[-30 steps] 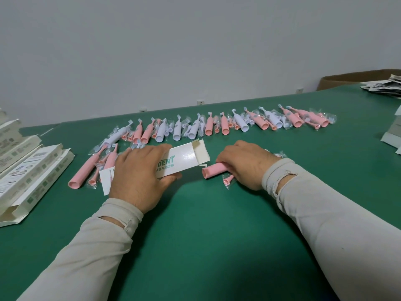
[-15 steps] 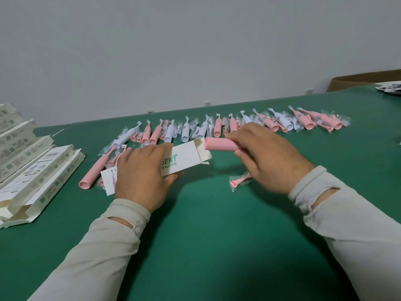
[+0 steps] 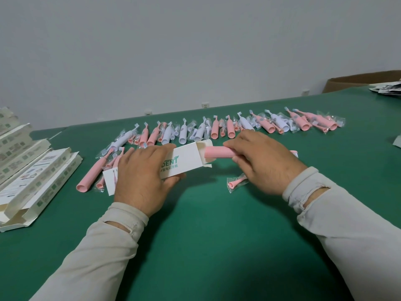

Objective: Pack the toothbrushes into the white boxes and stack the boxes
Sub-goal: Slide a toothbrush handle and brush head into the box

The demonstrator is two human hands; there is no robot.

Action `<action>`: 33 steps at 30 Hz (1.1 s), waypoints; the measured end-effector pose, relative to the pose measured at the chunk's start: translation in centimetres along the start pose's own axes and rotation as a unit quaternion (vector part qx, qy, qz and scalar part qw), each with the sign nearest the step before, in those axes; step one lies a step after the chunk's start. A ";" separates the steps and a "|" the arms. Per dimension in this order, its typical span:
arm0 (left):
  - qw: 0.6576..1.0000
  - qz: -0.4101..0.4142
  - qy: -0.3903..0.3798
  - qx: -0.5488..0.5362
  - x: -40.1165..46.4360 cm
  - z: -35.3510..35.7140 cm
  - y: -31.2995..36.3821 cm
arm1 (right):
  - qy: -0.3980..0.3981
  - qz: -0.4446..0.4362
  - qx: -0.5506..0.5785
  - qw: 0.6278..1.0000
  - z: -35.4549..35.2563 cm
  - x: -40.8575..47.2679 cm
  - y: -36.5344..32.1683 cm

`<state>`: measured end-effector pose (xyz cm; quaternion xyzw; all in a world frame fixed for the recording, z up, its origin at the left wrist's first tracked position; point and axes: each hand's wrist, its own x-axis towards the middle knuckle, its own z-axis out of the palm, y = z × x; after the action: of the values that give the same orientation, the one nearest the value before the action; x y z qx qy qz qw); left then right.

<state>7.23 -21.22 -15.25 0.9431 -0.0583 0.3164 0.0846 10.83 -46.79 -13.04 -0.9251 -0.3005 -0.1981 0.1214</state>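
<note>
At the middle of the green table (image 3: 217,235), the left hand (image 3: 143,179) grips a white box (image 3: 186,160), fingers curled over its top face and the thumb tucked beneath its near edge. That box lies on its side, its end flaps open toward the right, green lettering partly covered by the fingers. The right hand (image 3: 262,161) holds a pink toothbrush handle (image 3: 219,152), fingers wrapped over it and pinching it from above; the handle's left end sits inside the open mouth of the box, while its bristled tip (image 3: 294,152) pokes out past the back of the hand. Both forearms wear pale long sleeves.

Just below the right hand, a small pink brush head in a clear wrapper (image 3: 236,183) lies on the table, apart from the box. Left of the left hand, a long pink toothbrush (image 3: 93,172) lies loose, with a few more pink pieces beside it, partly hidden by the hand and box.

Beyond the hands, a row of pink and white toothbrushes (image 3: 227,128) with wrapped brush heads stretches across the table. At the far left edge, a stack of white boxes (image 3: 32,177) lies flat, several with open ends. At the far right, a brown cardboard carton (image 3: 364,81) stands behind the table, with a pile of printed papers (image 3: 388,89) near it.
</note>
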 end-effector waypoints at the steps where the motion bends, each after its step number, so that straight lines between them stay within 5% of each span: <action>1: 1.000 -0.002 -0.003 -0.001 0.0 0.0 0.0 | -0.003 -0.013 0.004 1.000 0.0 0.0 -0.3; 16: 0.998 0.035 -0.032 -0.042 -0.2 0.5 0.3 | -0.021 -0.053 0.031 0.998 -0.1 -0.2 -1.4; 25: 0.998 -0.024 0.025 -0.044 0.1 0.4 -0.6 | 0.202 0.023 0.017 0.979 -1.2 -0.2 0.0; 30: 0.998 -0.044 0.023 -0.028 0.1 0.4 -0.5 | -0.015 0.130 0.025 0.991 -0.9 -0.8 1.4; 33: 0.998 -0.045 0.018 -0.028 0.1 0.4 -0.6 | -0.019 0.128 0.090 0.987 -0.3 -0.6 1.7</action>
<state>7.65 -20.74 -15.51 0.9360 -0.0235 0.3277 0.1263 11.28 -48.59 -13.19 -0.9448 -0.1981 -0.1355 0.2232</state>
